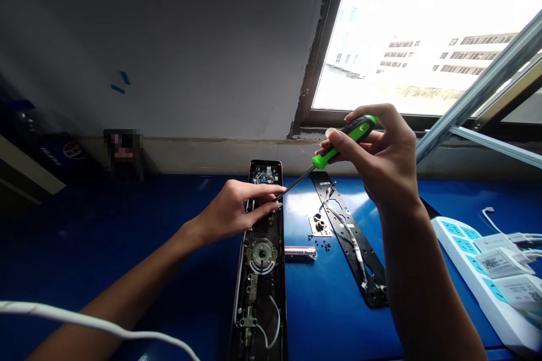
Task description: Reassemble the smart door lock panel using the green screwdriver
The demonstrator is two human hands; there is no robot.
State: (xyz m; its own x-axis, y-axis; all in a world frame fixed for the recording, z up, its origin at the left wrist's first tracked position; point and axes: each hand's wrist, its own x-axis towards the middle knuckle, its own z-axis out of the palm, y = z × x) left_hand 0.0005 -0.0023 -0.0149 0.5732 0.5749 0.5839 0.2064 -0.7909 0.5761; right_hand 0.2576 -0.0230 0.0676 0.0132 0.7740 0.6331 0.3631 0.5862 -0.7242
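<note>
My right hand grips a green-and-black screwdriver by its handle, with the shaft slanting down to the left. At the tip, the thumb and fingers of my left hand are pinched together; whatever is between them is too small to make out. Both hands are over a long, narrow black device housing, open on top. Inside it are a circuit board, a round metal mechanism and a white wire.
Right of the housing lie a long black cover plate with cables, a small metal plate, several loose screws and a pinkish cylinder. A white power strip stands far right. A white cable crosses the lower left.
</note>
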